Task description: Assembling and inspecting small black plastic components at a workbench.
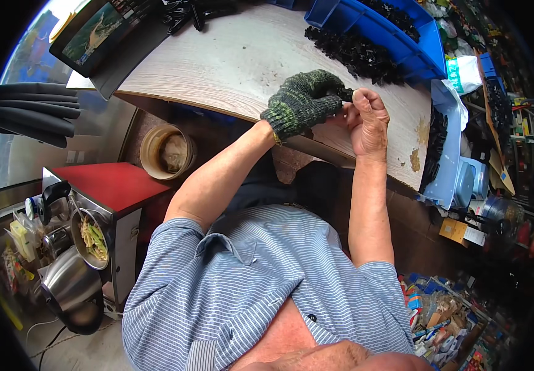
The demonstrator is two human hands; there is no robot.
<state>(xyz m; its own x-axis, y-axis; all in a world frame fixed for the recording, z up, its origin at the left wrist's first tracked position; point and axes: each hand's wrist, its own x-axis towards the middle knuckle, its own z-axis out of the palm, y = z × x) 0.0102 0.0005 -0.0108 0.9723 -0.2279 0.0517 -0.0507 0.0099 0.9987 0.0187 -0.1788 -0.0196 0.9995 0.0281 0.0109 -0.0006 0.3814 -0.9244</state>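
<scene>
My left hand wears a dark green and black knitted glove. Its fingers are closed on a small black part above the near side of the table. Bare and palm toward me, my right hand meets it from the right, with thumb and forefinger pinched at the part's other end. Most of the part is hidden by the fingers, so its exact kind does not show. Beyond my hands, a heap of similar small black pieces lies on the pale wooden table.
A blue bin with black pieces stands at the far right, and a light blue bin is beside the table's right edge. A tablet stands far left. Left of me are a bucket, a red-topped cabinet and a metal kettle.
</scene>
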